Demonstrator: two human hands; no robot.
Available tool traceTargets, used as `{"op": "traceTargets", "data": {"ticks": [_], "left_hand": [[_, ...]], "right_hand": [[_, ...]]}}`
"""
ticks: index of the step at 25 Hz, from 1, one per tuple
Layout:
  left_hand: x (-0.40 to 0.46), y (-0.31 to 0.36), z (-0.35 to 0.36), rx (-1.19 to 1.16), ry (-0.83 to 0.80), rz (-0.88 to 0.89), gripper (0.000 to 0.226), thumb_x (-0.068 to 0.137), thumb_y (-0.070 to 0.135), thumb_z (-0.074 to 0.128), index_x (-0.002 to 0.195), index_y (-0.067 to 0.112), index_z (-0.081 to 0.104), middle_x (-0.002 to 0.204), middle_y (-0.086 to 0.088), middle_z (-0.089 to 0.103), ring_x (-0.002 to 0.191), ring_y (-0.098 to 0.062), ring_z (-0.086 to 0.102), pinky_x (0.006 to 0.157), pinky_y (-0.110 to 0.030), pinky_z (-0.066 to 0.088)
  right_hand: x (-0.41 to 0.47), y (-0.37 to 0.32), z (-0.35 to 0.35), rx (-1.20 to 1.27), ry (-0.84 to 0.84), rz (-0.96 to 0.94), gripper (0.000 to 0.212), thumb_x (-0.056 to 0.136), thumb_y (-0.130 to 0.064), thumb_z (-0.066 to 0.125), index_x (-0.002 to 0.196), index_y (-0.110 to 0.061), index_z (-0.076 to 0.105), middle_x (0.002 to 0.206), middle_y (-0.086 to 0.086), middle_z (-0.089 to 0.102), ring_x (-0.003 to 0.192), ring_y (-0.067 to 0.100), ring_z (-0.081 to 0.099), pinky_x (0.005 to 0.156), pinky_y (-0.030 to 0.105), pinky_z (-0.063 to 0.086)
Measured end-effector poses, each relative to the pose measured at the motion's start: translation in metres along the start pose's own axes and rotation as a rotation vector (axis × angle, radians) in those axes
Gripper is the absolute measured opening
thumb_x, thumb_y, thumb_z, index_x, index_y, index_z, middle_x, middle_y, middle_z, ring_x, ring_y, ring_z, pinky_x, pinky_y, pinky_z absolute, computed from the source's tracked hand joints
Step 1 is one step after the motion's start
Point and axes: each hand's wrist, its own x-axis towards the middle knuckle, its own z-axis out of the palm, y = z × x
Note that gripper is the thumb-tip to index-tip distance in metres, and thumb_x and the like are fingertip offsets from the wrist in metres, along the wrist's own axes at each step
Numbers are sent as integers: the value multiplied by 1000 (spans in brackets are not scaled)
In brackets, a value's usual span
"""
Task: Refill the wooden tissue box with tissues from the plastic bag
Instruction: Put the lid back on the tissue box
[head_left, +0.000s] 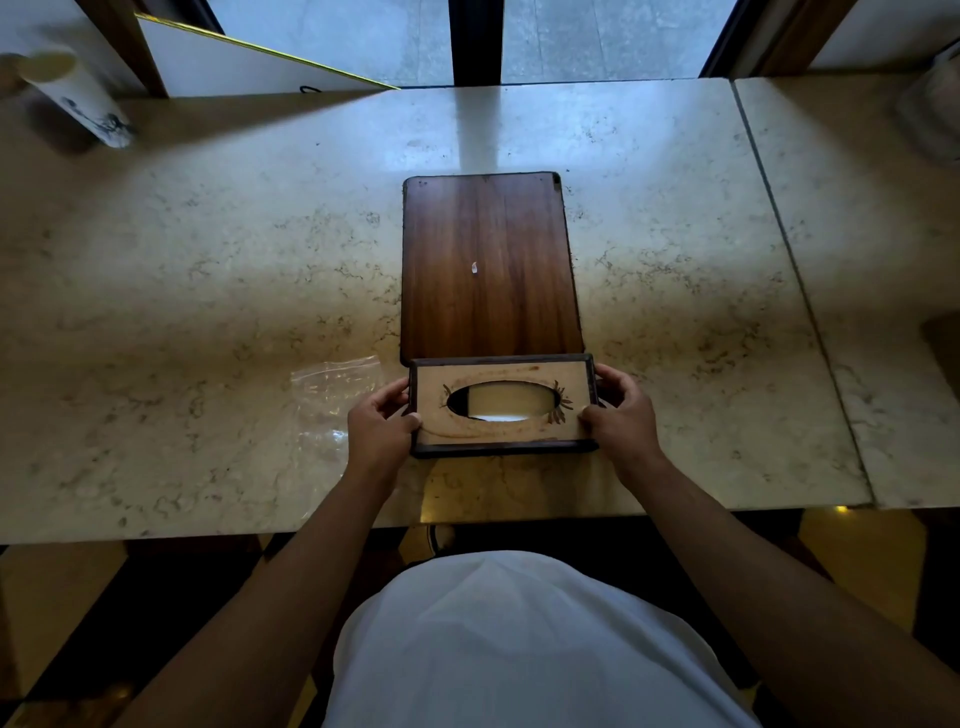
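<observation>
The wooden tissue box (498, 434) stands near the table's front edge, its pale top with an oval opening facing up. White tissues (506, 401) show through the opening. My left hand (382, 428) grips the box's left end and my right hand (621, 415) grips its right end. Behind the box, a dark wooden panel (491, 265) lies flat on the table and touches the box's far side. A small white scrap (474, 267) rests on the panel. The clear plastic bag (332, 395) lies flat just left of my left hand, looking empty.
The marble table (208, 291) stretches wide, with a seam (789, 249) at the right. A white cylindrical cup with dark print (78, 96) stands at the far left corner. A blurred container (935, 109) sits at the far right. A window lies beyond the table.
</observation>
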Motion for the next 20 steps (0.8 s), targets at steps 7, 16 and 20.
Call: {"op": "traceTargets", "data": {"ticks": [7, 16, 20], "left_hand": [[1, 1, 3, 76, 10, -6, 58, 85, -18, 59, 136, 11, 60, 114, -2, 66, 104, -12, 64, 73, -20, 56], [-9, 3, -5, 193, 113, 6, 38, 92, 4, 63, 130, 8, 64, 105, -6, 69, 103, -23, 68, 91, -40, 59], [-26, -7, -18, 125, 186, -16, 29, 93, 8, 62, 121, 9, 68, 103, -11, 71, 95, -25, 71, 89, -43, 60]], "right_hand": [[2, -3, -5, -45, -47, 20, 63, 80, 14, 64, 135, -17, 54, 117, -1, 63, 107, 8, 62, 67, 21, 59], [4, -19, -3, -377, -15, -148, 55, 84, -6, 70, 135, -14, 50, 133, 10, 49, 115, 16, 54, 84, 21, 50], [-5, -29, 18, -559, -24, -377, 49, 86, -13, 62, 134, -15, 52, 131, 11, 45, 114, 19, 48, 93, 30, 46]]}}
